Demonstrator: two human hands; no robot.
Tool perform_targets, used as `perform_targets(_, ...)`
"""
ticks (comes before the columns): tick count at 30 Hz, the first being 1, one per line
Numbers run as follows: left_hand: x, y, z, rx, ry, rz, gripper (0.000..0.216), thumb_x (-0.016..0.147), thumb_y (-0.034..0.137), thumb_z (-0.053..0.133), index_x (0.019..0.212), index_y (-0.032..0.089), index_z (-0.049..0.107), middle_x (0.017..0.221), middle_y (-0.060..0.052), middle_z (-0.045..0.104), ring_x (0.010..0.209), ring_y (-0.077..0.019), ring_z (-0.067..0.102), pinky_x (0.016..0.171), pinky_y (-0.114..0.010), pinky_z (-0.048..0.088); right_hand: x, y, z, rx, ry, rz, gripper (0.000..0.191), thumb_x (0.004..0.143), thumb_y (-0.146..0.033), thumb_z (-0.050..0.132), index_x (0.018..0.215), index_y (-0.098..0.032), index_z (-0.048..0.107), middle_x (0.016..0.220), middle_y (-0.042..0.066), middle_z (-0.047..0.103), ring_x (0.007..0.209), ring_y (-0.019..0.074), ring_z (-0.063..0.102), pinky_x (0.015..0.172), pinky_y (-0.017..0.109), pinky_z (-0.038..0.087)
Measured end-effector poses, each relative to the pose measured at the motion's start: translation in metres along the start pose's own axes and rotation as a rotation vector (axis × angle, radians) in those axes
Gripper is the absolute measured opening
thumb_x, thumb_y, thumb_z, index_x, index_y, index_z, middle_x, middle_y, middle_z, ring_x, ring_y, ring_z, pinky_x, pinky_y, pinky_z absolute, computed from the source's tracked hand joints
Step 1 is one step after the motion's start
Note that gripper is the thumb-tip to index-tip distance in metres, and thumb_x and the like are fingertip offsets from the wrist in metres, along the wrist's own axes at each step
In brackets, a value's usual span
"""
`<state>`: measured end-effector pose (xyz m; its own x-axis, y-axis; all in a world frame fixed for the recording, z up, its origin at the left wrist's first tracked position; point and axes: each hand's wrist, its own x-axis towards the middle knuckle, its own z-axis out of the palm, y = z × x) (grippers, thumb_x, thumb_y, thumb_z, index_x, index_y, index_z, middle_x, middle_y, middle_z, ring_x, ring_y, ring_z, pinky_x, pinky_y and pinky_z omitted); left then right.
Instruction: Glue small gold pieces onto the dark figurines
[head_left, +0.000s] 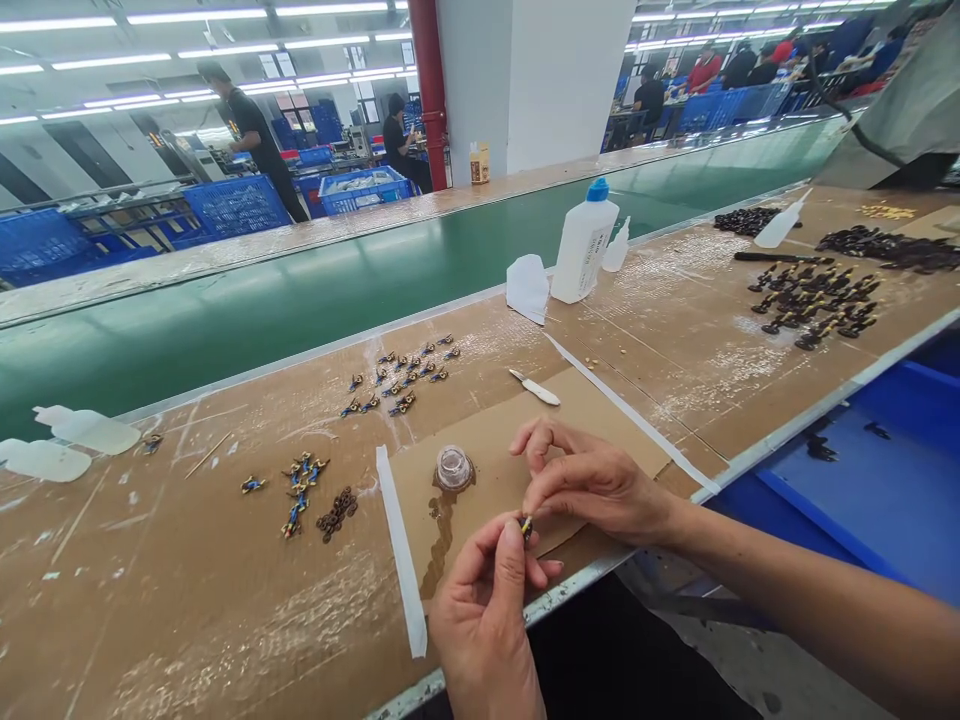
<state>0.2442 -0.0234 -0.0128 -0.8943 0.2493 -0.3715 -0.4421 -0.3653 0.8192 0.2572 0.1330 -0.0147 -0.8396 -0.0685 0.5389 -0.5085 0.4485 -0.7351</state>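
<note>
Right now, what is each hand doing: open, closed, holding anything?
Left hand: closed, pinching a small part at the fingertips.
Right hand: fingers curled, fingertips touching the same small part; whether it has a real grip cannot be told.

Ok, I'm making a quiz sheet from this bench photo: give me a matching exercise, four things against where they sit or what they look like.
Things:
1. white bottle
2. small clear cup
3. tiny part
4. conveyor belt

Descriptions:
A. green, running behind the bench
B. pinched between left hand and right hand
C. blue cap, standing upright
D. on the cardboard sheet, beside a wet stain

Pairs: 1-C, 2-D, 3-B, 4-A
</note>
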Motion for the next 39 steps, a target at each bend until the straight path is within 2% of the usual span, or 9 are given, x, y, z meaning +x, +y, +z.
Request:
perform_targets(19,-0.0008,0.0001,-0.0002,0.028,0.002,0.015,0.023,0.064,0.033,0.076,0.074,0.013,0.071,0.060,-0.001,0.062,0.049,-0.0069,0.049,0.061,-0.026,0.057,-0.0031,0.0021,-0.0003,-0.048,0.016,-0.059,0.016,0.088,-0.022,0.054,0.085,-0.018,0.070,0.082,0.005,0.045,0.102,0.0186,0.048,0.090,0.035,0.045)
perform_targets(26,-0.0012,-0.0015,-0.0018,0.022,0.000,0.017,0.023,0.063,0.033,0.077,0.074,0.013,0.072,0.059,0.000,0.061,0.049,-0.0072,0.050,0.061,-0.026,0.057,-0.0011,0.0003,0.0013,-0.056,0.041,-0.106,0.012,0.086,-0.018,0.058,0.083,-0.017,0.070,0.079,0.003,0.046,0.099,0.0170,0.051,0.086,0.030,0.046)
perform_targets(39,-0.0023,-0.0007,-0.0033,0.026,-0.026,0.010,0.022,0.064,0.032,0.077,0.074,0.013,0.071,0.056,0.001,0.059,0.050,-0.0070,0.050,0.063,-0.025,0.057,-0.0019,0.0015,0.0034,-0.054,0.037,-0.135,0.011,0.083,-0.012,0.061,0.085,-0.017,0.070,0.078,0.004,0.050,0.098,0.0160,0.052,0.085,0.029,0.047)
